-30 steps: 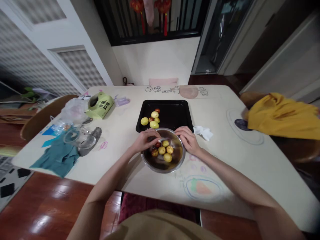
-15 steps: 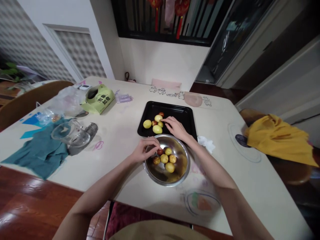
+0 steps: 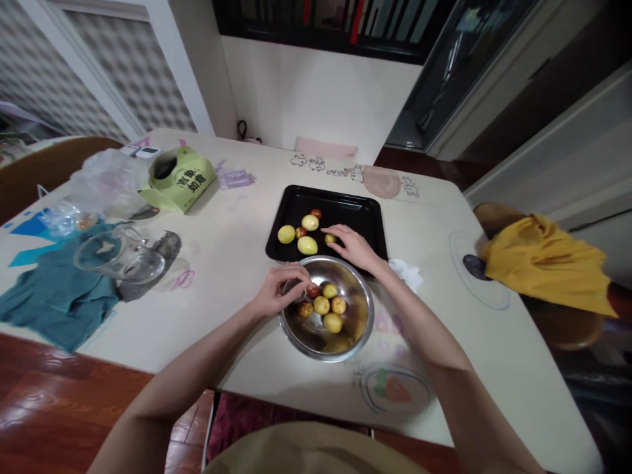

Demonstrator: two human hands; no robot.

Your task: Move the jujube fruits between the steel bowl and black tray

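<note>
My left hand reaches over the near-left rim of a steel bowl, its fingers closed on a red-brown jujube. Inside the bowl lie several yellow jujubes, some mottled brown. My right hand is over a black baking tray behind the bowl, with thumb and fingers around a small greenish jujube. To the left of that hand, several larger yellow jujubes and a couple of red-brown ones rest together on the tray.
A glass pitcher lies by a teal cloth on the left. Behind it are a green paper box and plastic bags. White tissue sits right of the bowl; a yellow cloth drapes over a chair.
My right hand has drawn the small greenish jujube rightward, away from the others on the tray. My left hand stays at the bowl with the red-brown jujube. The view has tilted down slightly.
</note>
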